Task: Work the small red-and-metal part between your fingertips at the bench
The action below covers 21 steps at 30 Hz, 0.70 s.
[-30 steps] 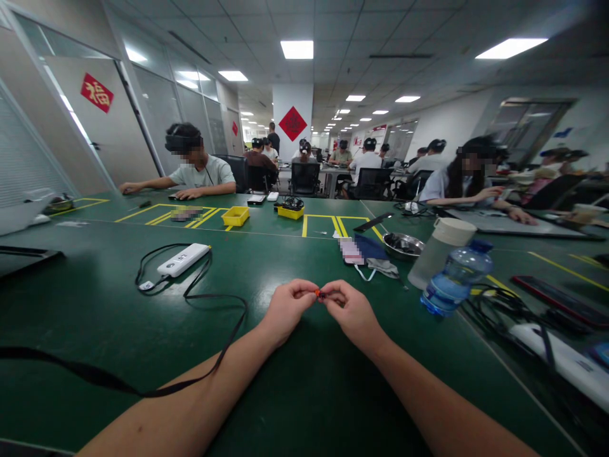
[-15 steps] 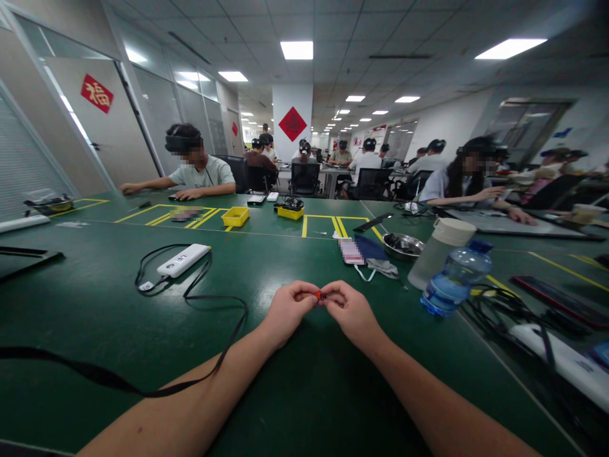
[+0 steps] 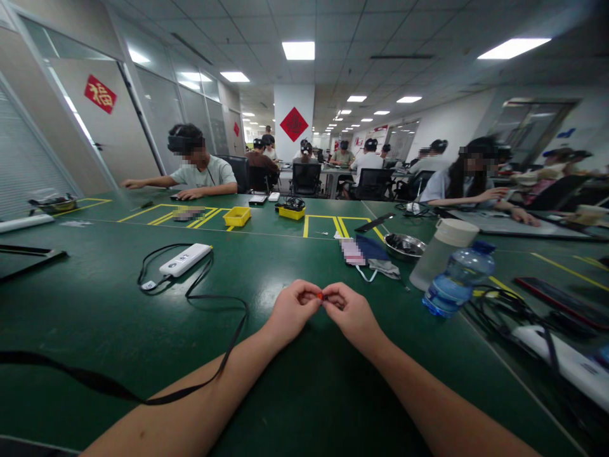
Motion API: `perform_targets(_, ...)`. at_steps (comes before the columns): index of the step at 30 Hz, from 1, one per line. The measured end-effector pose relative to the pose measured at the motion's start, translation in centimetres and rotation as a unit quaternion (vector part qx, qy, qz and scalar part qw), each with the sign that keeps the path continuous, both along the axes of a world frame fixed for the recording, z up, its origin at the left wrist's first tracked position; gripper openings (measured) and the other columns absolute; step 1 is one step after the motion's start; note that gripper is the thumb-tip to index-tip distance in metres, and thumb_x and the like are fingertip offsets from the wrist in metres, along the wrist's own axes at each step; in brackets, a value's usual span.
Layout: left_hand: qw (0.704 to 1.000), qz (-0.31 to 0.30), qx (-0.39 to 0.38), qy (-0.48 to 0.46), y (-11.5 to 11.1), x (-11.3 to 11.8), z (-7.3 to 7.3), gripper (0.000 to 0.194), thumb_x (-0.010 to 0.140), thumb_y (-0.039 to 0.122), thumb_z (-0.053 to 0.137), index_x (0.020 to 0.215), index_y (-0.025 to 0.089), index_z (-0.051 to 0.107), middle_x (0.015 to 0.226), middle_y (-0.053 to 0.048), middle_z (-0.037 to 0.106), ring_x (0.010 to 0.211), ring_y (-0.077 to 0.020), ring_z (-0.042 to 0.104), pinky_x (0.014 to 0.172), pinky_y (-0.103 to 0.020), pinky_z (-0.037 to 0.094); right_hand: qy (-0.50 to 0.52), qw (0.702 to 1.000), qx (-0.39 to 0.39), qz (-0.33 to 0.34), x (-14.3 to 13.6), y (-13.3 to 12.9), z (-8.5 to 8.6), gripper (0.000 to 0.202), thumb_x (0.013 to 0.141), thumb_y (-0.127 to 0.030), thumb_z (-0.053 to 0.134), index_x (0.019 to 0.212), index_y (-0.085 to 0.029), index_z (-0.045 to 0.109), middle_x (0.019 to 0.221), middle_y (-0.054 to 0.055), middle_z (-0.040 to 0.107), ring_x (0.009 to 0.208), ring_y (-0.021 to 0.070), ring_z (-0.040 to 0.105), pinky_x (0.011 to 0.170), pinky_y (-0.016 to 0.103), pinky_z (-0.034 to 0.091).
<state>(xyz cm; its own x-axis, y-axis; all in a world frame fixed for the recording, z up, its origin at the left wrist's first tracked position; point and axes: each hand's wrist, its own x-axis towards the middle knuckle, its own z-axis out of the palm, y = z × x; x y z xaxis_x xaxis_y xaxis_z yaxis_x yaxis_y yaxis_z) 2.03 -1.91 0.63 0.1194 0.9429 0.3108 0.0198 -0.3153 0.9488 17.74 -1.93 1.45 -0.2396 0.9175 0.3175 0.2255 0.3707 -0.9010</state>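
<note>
My left hand (image 3: 294,311) and my right hand (image 3: 351,312) meet at the middle of the view, above the green table (image 3: 266,254). Their fingertips pinch a tiny red and dark piece (image 3: 321,296) between them, mostly covered by the fingers. The left fingers close on its red end, the right ones on its dark end. A black strap (image 3: 228,349) lies over my left forearm and runs to a white power bank (image 3: 186,260) on the left.
On the right stand a blue-tinted water bottle (image 3: 457,279), a frosted cup (image 3: 440,254) and a metal bowl (image 3: 405,252). Beyond are a dark blue pouch (image 3: 371,249) and yellow trays (image 3: 236,216). People sit across the table. Cables and a white device (image 3: 561,355) lie at the right.
Both hands keep nearly the same place and pinch. A little more of the red end shows between the fingertips. The whole view has shifted slightly.
</note>
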Motion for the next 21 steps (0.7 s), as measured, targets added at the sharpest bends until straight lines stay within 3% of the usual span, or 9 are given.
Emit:
perform_targets(6, 0.999, 0.030, -0.019, -0.035, 0.22, -0.30, 0.08, 0.017, 0.068, 0.013, 0.056, 0.083, 0.017, 0.062, 0.070, 0.000, 0.058, 0.061, -0.0102, 0.051, 0.058, -0.021, 0.040, 0.004, 1.000, -0.006, -0.005, 0.08, 0.27, -0.02, 0.018, 0.071, -0.022, 0.061, 0.089, -0.019, 0.059, 0.086, 0.004, 0.066, 0.076, 0.0160, 0.063, 0.072, 0.029, 0.049)
perform_targets(12, 0.994, -0.017, -0.078, -0.081, 0.28, -0.18, -0.02, 0.022, 0.067, 0.014, 0.053, 0.085, 0.016, 0.064, 0.065, 0.001, 0.056, 0.056, -0.0094, 0.049, 0.057, -0.022, 0.039, 0.029, 0.999, -0.027, -0.001, 0.25, 0.11, 0.61, 0.024, 0.072, -0.022, 0.059, 0.096, -0.019, 0.058, 0.080, 0.001, 0.064, 0.068, 0.0138, 0.059, 0.064, 0.026, 0.046)
perform_targets(16, 0.990, -0.023, -0.089, -0.104, 0.18, 0.08, 0.01, 0.019, 0.066, 0.015, 0.057, 0.083, 0.015, 0.062, 0.073, -0.001, 0.061, 0.061, -0.0100, 0.052, 0.060, -0.023, 0.041, 0.034, 0.999, -0.031, -0.007, 0.17, 0.14, 0.67, 0.017, 0.071, -0.021, 0.060, 0.087, -0.019, 0.058, 0.073, 0.000, 0.061, 0.062, 0.0123, 0.056, 0.057, 0.024, 0.044)
perform_targets(21, 0.989, -0.021, -0.080, -0.123, 0.16, 0.15, 0.12, 0.017, 0.065, 0.015, 0.059, 0.083, 0.015, 0.061, 0.081, -0.004, 0.065, 0.069, -0.0119, 0.057, 0.065, -0.024, 0.043, 0.085, 0.995, -0.047, 0.004, 0.19, 0.66, -0.06, 0.019, 0.069, -0.020, 0.062, 0.087, -0.019, 0.057, 0.075, 0.001, 0.063, 0.072, 0.0154, 0.061, 0.067, 0.028, 0.048)
